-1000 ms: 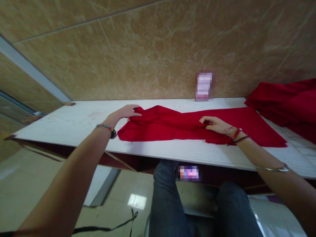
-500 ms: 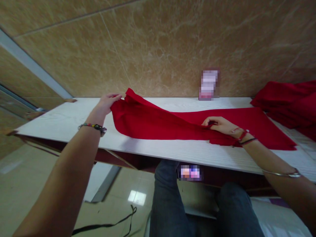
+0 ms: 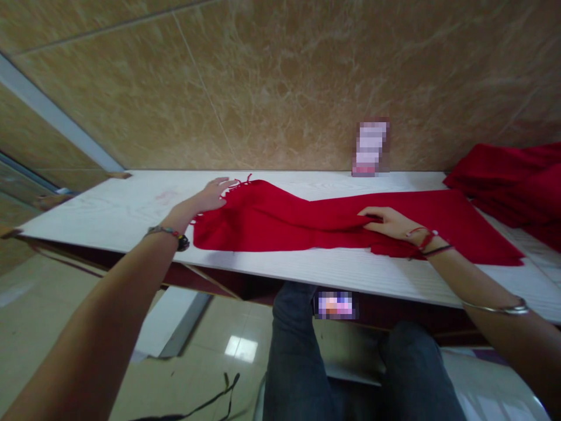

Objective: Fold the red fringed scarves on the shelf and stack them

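A long red scarf [image 3: 272, 225] with a fringed left end lies lengthwise along the white tabletop, with a loose fold running down its left half. My left hand [image 3: 214, 196] rests at that fringed end, fingers stretched out over the tassels. Near the middle of the scarf, my right hand [image 3: 388, 223] has its thumb and fingers around a fold of the fabric; the fingertips are partly hidden. To the right the scarf widens and lies flat.
More red fabric [image 3: 512, 181] is heaped at the right end of the white table [image 3: 131, 204]. A blurred upright card [image 3: 370, 149] stands against the tiled wall. Below the table edge is a phone-like screen [image 3: 335, 305] beside my knee.
My left hand has moved down and right, letting go of the raised scarf end. That end now lies lower with its fringe showing. The right hand stays nearly in place.
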The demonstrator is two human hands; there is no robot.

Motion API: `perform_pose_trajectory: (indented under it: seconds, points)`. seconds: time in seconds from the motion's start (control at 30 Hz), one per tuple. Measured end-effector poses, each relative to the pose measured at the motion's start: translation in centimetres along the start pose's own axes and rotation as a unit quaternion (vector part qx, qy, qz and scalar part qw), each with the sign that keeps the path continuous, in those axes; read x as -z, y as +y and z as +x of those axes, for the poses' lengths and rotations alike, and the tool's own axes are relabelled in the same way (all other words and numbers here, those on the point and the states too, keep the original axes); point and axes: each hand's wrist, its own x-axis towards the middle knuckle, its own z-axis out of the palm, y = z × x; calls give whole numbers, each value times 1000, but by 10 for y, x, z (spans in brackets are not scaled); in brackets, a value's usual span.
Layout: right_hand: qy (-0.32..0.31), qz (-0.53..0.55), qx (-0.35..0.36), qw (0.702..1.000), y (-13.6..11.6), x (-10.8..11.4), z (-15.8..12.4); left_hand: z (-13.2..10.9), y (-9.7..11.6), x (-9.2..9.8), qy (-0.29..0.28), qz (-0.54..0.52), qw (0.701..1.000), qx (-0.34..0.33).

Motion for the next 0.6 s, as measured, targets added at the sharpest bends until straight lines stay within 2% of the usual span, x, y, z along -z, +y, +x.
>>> perform_pose_trajectory:
  seconds: [0.03, 0.13, 0.2, 0.27, 0.33, 0.4, 0.47, 0.53, 0.6]
  points:
    - [3, -11, 1, 1000, -1, 0, 0, 9, 15, 4, -4, 17, 999, -51]
    - [7, -42, 7, 999, -2, 0, 0, 37, 66, 8, -9, 33, 989, -144]
    - [7, -57, 7, 998, -4, 0, 0, 57, 101, 2, -47, 46, 975, -214]
    - [7, -63, 5, 998, -5, 1, 0, 75, 130, -4, -94, 49, 965, -241]
    - [10, -62, 3, 998, -7, 1, 0, 90, 150, -8, -146, 49, 960, -232]
    - [13, -63, 2, 998, -8, 2, 0, 101, 158, -6, -180, 42, 957, -225]
    - [14, -70, -1, 997, -7, 2, 1, 106, 156, 0, -189, 45, 957, -216]
    - [16, -82, -8, 996, -6, 3, 2, 106, 148, 8, -185, 66, 962, -192]
    - [17, -95, -10, 995, -6, 4, 3, 101, 137, 17, -157, 73, 971, -166]
